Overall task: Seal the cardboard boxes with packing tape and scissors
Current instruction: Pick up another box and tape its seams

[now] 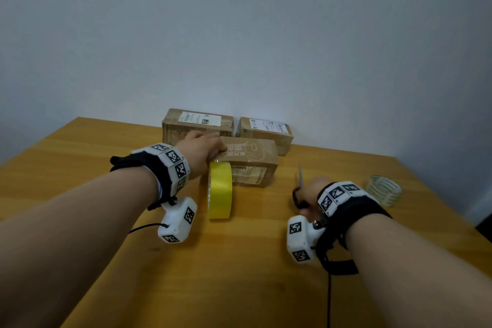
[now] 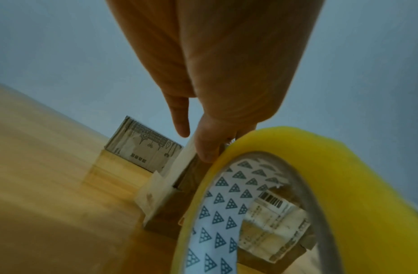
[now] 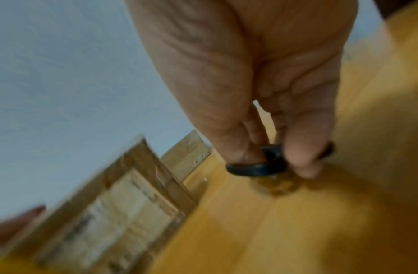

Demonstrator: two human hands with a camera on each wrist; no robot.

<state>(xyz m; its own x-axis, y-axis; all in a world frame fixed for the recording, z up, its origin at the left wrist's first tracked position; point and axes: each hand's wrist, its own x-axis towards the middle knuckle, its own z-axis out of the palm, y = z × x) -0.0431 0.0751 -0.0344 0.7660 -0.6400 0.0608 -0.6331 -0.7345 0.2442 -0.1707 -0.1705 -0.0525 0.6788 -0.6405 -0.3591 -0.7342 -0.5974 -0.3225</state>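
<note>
Head view: your left hand [image 1: 202,145] presses on the near box [image 1: 249,161], fingers on its left top edge; the yellow tape [image 1: 220,190] stands on edge against the box front, just below that hand. Two more boxes [image 1: 197,124] sit behind, by the wall.
Scissors: your right hand [image 1: 308,194] grips the scissors [image 1: 300,181], fingers through the black loops, blades pointing up and away, well apart from the tape. A clear roll [image 1: 384,190] lies to the far right on the table [image 1: 239,274].
Left wrist view: fingers [image 2: 206,148] lie fairly straight on the box edge, touching the roll [image 2: 320,166]; whether they pin a tape strip is hidden.
Right wrist view: blurred; thumb and fingers [image 3: 304,157] clench the handles [image 3: 261,166].
Step, judged: cutting the strip.
Advice: keep the left hand firm so the strip stays taut, bring the blades between roll and box, cut close to the roll and clear of your fingers.
</note>
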